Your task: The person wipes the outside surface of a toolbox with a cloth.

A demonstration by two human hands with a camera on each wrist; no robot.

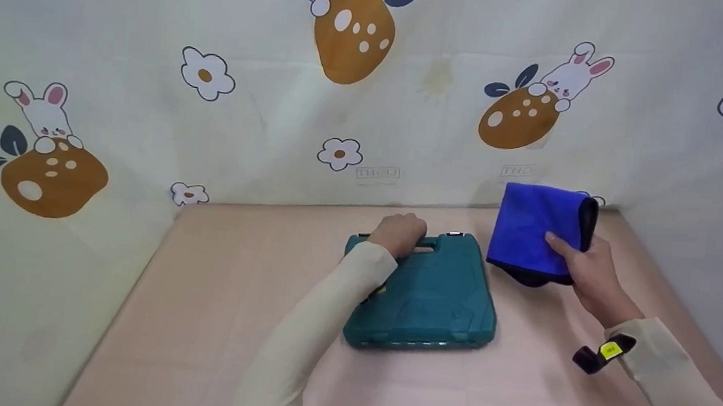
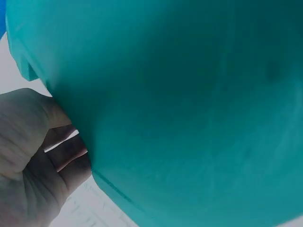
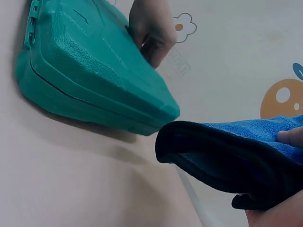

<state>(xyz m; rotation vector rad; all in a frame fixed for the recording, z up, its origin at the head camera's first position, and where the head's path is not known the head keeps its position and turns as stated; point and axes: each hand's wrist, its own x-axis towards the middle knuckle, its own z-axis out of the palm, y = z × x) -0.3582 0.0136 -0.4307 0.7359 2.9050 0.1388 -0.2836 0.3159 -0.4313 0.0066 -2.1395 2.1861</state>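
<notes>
A green plastic carrying case (image 1: 432, 294) lies closed on the table, its hinged edge toward the front. My left hand (image 1: 399, 231) grips the handle at the case's far edge; in the left wrist view the curled fingers (image 2: 71, 163) go behind the case's edge. To the right, my right hand (image 1: 597, 276) holds a folded blue cloth (image 1: 533, 228) with black edging above the table, thumb on top. The right wrist view shows the cloth (image 3: 255, 130) folded in layers, its near end close to the case (image 3: 109, 71).
The table (image 1: 208, 307) has a pale pinkish cover. Behind it and at both sides hangs a white sheet (image 1: 261, 148) printed with rabbits, brown fruit and flowers. A dark strap with a yellow label (image 1: 610, 349) is on the right wrist.
</notes>
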